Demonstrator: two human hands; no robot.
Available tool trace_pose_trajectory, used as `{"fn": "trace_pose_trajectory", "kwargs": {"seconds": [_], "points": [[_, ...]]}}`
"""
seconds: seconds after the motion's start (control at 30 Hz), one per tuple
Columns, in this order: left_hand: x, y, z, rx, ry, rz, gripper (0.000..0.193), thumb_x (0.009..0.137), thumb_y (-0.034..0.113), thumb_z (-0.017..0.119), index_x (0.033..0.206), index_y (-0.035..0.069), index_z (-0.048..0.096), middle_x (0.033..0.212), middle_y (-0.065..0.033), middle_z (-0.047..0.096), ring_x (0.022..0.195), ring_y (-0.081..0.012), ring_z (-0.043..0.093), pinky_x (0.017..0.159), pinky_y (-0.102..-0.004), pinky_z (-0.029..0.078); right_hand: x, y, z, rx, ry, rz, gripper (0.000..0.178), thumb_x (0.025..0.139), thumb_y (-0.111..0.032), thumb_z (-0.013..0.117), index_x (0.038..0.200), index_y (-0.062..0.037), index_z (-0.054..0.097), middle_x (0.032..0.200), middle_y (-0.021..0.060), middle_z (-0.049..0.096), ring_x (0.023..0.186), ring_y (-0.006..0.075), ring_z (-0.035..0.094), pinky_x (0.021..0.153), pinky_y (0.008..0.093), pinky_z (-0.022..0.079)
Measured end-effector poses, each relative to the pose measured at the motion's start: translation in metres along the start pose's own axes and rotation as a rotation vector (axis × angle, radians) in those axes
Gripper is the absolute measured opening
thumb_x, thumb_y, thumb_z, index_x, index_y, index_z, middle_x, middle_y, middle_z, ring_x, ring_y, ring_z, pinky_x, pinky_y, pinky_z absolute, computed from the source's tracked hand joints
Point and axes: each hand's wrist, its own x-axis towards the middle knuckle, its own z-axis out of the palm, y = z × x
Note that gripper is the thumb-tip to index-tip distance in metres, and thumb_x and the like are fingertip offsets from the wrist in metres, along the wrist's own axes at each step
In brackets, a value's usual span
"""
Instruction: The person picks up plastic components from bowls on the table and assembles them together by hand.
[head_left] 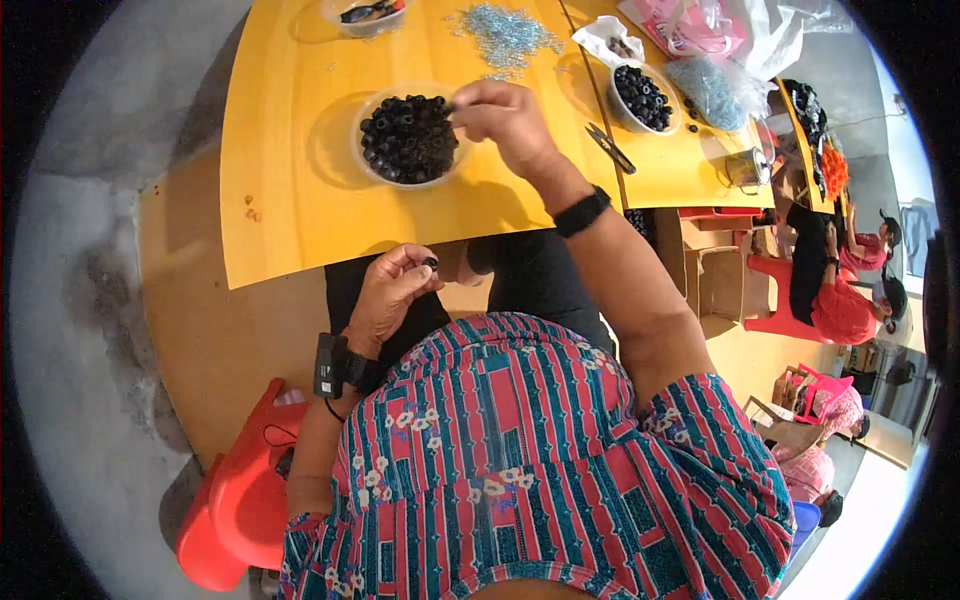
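Observation:
A round clear bowl [364, 170] on the yellow table holds many small black ring-shaped pieces [400, 135]. My right hand [505, 125] is at its right rim, thumb and forefinger pinched. Something dark shows at those fingertips, too small to make out against the bowl's contents. Below the table's front edge, over my lap, my left hand [388, 295] pinches one small black ring-shaped piece [431, 264] between thumb and fingers.
Small pale-blue pieces [505, 38] lie loose at the table's far side. Black-handled snips [610, 148] and a second bowl of black pieces [641, 97] are to the right. A red plastic chair [245, 500] stands at my left. Several people sit farther right, one in a red shirt [845, 310].

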Motion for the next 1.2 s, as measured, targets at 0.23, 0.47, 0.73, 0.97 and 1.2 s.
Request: {"fn": "trace_pose_trajectory", "kwargs": {"seconds": [0.23,0.47,0.73,0.97,1.2], "points": [[-0.005,0.004,0.002,0.014,-0.014,0.004,0.016,0.085,0.01,0.059,0.099,0.003,0.056,0.085,0.0001,0.054,0.075,-0.0095,0.054,0.08,-0.0313,0.049,-0.006,0.004,-0.024,0.52,0.092,0.427,0.024,0.086,-0.014,0.052,0.103,0.0006,0.058,0.081,0.0004,0.055,0.06,0.0067,0.045,0.051,0.0195,0.034],[-0.022,0.009,0.004,0.006,0.045,-0.063,0.01,0.084,0.007,0.059,0.093,0.003,0.056,0.088,-0.0007,0.056,0.078,-0.0115,0.058,0.079,-0.0284,0.05,-0.014,0.0,0.023,-0.144,0.146,0.344,0.035,0.082,-0.019,0.06,0.111,-0.0007,0.057,0.067,0.0013,0.053,0.06,0.0084,0.047,0.052,0.0236,0.039],[-0.026,0.014,0.009,0.025,0.051,-0.077,0.017,0.083,0.013,0.062,0.095,0.003,0.055,0.088,-0.0047,0.057,0.084,-0.0132,0.056,0.082,-0.0326,0.048,-0.034,0.005,0.062,-0.123,0.142,0.247,0.044,0.078,-0.007,0.062,0.12,-0.0005,0.049,0.059,-0.0033,0.045,0.053,0.0041,0.04,0.048,0.0202,0.034],[-0.025,0.008,0.01,0.011,0.08,-0.093,0.014,0.081,0.006,0.061,0.094,0.002,0.056,0.086,-0.0017,0.056,0.08,-0.0112,0.057,0.076,-0.026,0.048,-0.049,-0.004,0.096,-0.131,0.168,0.221,0.048,0.078,-0.007,0.064,0.12,0.0016,0.045,0.053,0.0012,0.043,0.051,0.0068,0.041,0.048,0.0231,0.037],[-0.038,0.011,0.016,0.015,0.095,-0.091,0.013,0.081,0.007,0.062,0.092,0.003,0.055,0.084,-0.0015,0.057,0.079,-0.0107,0.056,0.075,-0.0247,0.045,-0.057,-0.012,0.097,-0.129,0.164,0.21,0.045,0.079,-0.021,0.063,0.115,0.0009,0.048,0.059,0.0132,0.054,0.056,0.0237,0.058,0.052,0.0343,0.046]]}}
